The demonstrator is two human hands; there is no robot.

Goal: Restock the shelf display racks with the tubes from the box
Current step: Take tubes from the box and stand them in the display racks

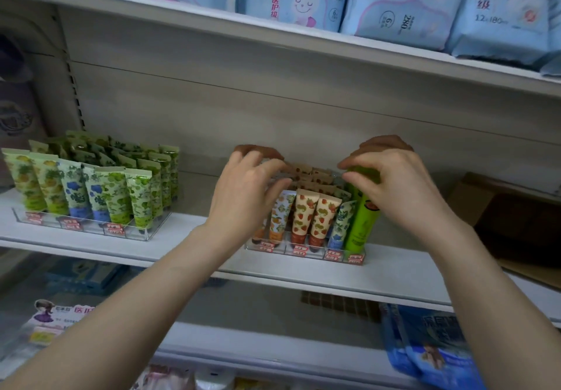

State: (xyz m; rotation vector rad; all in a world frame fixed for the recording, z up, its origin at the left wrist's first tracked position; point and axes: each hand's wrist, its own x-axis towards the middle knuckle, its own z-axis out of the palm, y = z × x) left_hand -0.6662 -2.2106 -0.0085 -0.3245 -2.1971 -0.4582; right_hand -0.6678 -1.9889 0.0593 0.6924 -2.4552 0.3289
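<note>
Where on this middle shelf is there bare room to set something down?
Bare shelf lies between the left rack and right rack, and between the right rack and the cardboard box. Both racks are packed with tubes.

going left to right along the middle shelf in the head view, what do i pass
leaf-print tubes → left hand → strawberry tubes → right hand gripping a green tube → cardboard box

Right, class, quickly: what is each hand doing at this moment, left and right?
Left hand: open, fingers spread over the patterned tubes, gripping nothing visible.
Right hand: holds the top of the green tube.
</note>
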